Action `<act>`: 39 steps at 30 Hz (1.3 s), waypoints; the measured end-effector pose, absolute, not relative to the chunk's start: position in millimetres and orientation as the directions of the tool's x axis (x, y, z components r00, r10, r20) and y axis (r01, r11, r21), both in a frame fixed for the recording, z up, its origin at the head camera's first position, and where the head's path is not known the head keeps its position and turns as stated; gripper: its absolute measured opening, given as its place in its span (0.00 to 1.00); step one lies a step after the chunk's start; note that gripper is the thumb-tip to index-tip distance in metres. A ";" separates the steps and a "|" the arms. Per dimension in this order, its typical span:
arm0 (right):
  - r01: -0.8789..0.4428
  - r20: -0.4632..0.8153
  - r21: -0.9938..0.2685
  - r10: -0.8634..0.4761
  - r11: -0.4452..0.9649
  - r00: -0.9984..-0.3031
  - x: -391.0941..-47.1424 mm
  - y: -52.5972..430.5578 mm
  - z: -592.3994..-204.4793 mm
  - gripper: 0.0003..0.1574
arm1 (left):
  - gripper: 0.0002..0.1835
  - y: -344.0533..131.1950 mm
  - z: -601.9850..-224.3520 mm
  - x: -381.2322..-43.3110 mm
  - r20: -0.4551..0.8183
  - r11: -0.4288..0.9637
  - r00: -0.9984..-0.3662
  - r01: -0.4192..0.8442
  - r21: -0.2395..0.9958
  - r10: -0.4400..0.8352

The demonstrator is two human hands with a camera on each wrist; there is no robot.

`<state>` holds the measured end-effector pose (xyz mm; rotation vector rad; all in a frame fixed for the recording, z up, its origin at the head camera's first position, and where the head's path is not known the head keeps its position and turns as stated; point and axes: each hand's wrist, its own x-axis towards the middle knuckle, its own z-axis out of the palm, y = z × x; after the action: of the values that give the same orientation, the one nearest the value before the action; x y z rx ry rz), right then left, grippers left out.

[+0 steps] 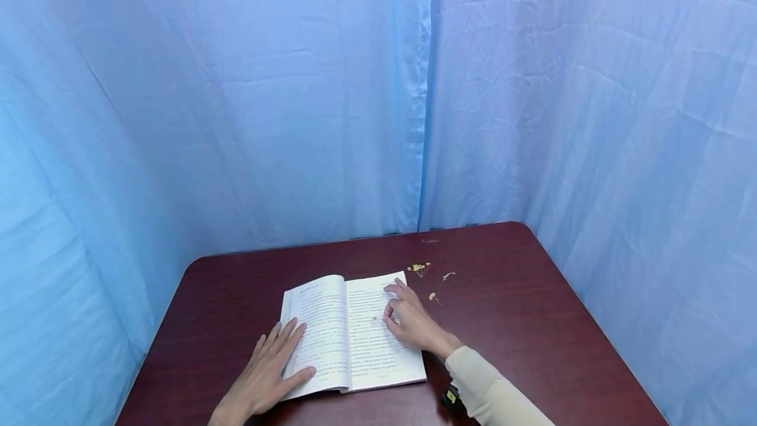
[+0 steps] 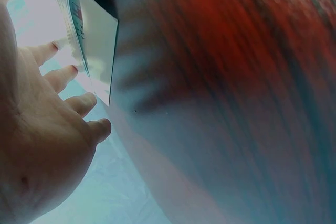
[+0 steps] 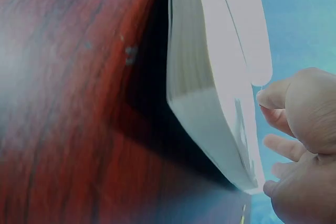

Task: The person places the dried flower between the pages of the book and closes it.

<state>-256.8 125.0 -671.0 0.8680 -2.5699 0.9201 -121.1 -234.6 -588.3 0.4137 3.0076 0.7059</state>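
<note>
An open book (image 1: 322,340) with printed pages lies on the table, its left pages bulging up towards the spine. My left hand (image 1: 269,370) rests on the left page's outer edge, fingers spread and thumb near the bottom. The left wrist view shows those fingers against the book's edge (image 2: 97,51). Over the right page is my right hand (image 1: 411,321), with thumb and index finger brought together and the other fingers stretched towards the page's outer edge. In the right wrist view the right hand (image 3: 299,135) is beside the thick page block (image 3: 191,51); whether its fingertips pinch anything is unclear.
The dark red wooden table (image 1: 503,321) has rounded far corners. Yellowish flower-like marks (image 1: 420,269) show on its surface right of the book. Blue curtains (image 1: 266,117) hang behind and at both sides. A small black object with a yellow patch (image 1: 451,397) is by the right sleeve (image 1: 491,390).
</note>
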 end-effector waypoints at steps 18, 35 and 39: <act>-0.642 0.378 -0.479 -0.520 0.599 -0.766 -226.1 103.2 -612.5 0.07 | 0.48 -234.7 -588.9 -123.0 0.031 0.870 -0.964 0.250 0.425 0.262; -0.640 0.335 -0.358 -0.546 0.680 -0.768 -246.3 137.9 -600.3 0.34 | 0.48 -235.1 -589.0 -122.2 0.033 0.873 -0.965 0.250 0.418 0.261; -0.623 0.346 -0.299 -0.526 0.723 -0.777 -254.2 145.7 -599.6 0.36 | 0.48 -235.5 -589.4 -121.9 0.036 0.874 -0.964 0.253 0.416 0.262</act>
<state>-254.2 145.7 -599.6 0.9123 -2.6907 0.5935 -121.9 -235.5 -589.4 0.4147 3.0196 0.6652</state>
